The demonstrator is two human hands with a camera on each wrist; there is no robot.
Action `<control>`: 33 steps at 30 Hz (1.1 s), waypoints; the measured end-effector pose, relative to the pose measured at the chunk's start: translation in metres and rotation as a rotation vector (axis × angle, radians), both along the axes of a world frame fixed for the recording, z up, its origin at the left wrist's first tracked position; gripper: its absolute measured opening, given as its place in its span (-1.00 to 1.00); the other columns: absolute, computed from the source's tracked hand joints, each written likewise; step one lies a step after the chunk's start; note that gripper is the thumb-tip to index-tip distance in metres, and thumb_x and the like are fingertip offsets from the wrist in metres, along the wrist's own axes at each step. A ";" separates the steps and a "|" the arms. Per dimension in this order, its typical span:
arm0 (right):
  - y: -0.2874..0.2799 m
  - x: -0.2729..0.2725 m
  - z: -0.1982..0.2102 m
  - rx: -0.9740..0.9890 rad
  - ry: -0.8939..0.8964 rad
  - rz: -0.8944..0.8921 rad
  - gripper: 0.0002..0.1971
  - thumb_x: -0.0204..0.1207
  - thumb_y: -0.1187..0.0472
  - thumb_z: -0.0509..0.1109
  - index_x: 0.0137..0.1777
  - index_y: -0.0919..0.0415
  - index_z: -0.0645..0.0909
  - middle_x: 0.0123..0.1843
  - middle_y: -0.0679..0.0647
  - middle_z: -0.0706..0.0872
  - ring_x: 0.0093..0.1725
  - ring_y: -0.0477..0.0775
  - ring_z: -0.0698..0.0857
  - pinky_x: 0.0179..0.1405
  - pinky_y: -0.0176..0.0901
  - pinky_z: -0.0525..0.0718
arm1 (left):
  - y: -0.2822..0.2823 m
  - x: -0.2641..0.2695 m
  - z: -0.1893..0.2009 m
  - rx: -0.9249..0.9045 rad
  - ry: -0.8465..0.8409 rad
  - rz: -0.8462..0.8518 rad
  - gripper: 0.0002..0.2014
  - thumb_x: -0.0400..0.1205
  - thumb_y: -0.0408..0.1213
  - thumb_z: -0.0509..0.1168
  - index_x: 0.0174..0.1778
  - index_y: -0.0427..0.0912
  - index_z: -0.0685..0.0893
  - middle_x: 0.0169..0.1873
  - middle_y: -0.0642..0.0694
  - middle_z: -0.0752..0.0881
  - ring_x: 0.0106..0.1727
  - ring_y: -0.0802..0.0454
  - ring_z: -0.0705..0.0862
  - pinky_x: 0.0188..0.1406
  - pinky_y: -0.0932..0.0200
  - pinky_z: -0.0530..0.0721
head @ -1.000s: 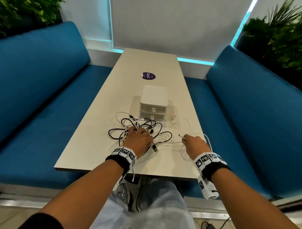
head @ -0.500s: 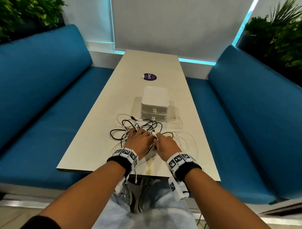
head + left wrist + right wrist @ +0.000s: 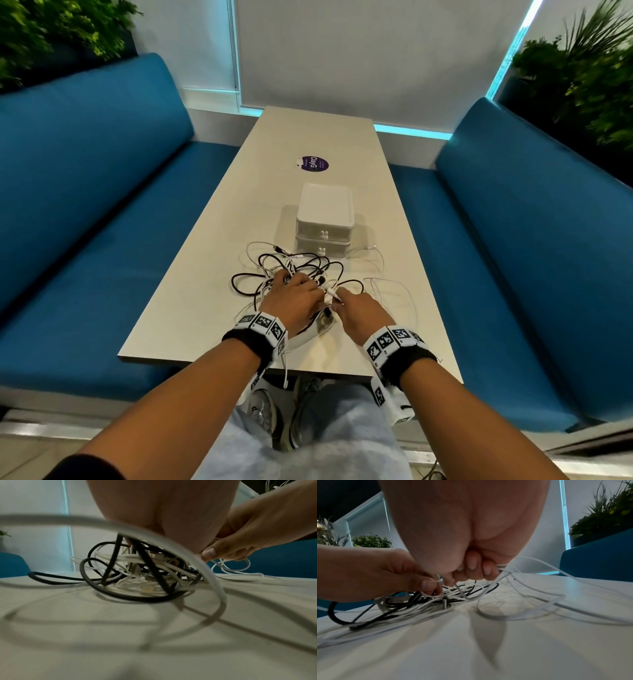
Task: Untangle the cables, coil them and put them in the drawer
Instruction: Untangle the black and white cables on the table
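The tangled cables (image 3: 294, 274) lie heaped on the surface (image 3: 205, 274) before the closed drawer unit (image 3: 324, 219); left hand (image 3: 294, 301) pins the heap, seemingly to steady it, its grip pinching strands; right hand (image 3: 359, 310) holds white strands (image 3: 505, 569) to draw free.

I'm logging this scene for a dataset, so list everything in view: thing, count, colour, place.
cables: several, black and white, tangled on the table's near half
drawer unit: one, white, two closed drawers, mid-table behind the cables
table: one, beige, between the benches
sticker: one, purple, on the table beyond the drawer unit
benches: two, blue, either side
plants: green, both far corners
left hand: on the tangle, pinching a white cable
right hand: beside it, gripping white cable
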State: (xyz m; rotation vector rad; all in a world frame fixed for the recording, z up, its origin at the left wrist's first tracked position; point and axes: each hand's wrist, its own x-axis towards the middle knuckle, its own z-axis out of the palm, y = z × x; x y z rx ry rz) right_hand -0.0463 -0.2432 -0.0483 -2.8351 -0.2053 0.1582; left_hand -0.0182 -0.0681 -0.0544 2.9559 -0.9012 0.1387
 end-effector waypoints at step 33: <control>0.011 0.000 0.012 0.094 -0.044 -0.039 -0.74 0.72 0.11 0.09 0.17 0.18 0.56 -0.05 0.26 0.75 -0.06 0.36 0.71 -0.11 0.10 0.69 | -0.008 0.000 0.002 0.020 -0.027 0.079 -0.74 0.73 -0.06 0.08 0.15 0.08 0.68 0.11 0.13 0.68 0.38 -0.04 0.45 0.43 -0.29 0.17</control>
